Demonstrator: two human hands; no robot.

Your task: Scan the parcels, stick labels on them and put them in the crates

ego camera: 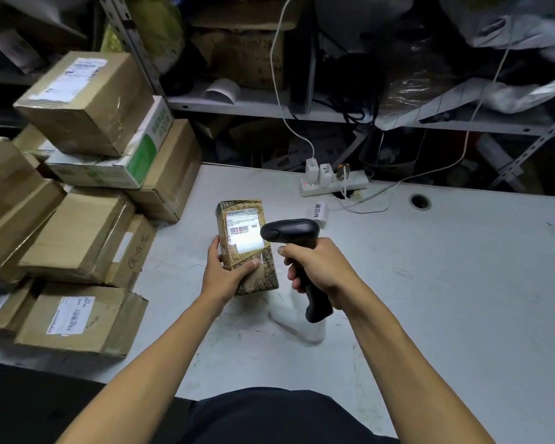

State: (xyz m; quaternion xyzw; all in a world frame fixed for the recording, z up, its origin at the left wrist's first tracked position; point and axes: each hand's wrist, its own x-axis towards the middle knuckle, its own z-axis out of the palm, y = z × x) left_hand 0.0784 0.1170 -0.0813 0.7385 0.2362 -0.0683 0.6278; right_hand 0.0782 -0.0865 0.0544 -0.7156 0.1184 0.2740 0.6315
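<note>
Scanning step here: left hand (225, 273) grips the small parcel (246, 248) just above the table (430, 283), right hand (314, 267) wraps the scanner (293, 233) aimed at its barcode. Next it probably needs a label, then a crate — none visible.

You are working in a parcel sorting room or courier back room. Stacked cardboard boxes (87, 193), several bearing printed shipping labels, crowd the left of your white counter (446, 283). Metal slotted-angle shelving (257, 105) along the far side holds more cartons, wrapped bags and a roll of paper. A power strip (334, 184) with plugged-in adapters lies at the far edge of the counter, cables trailing from it. Your right hand (318, 267) holds a barcode scanner (297, 251) lighting the label on a taped parcel (245, 248).
</note>
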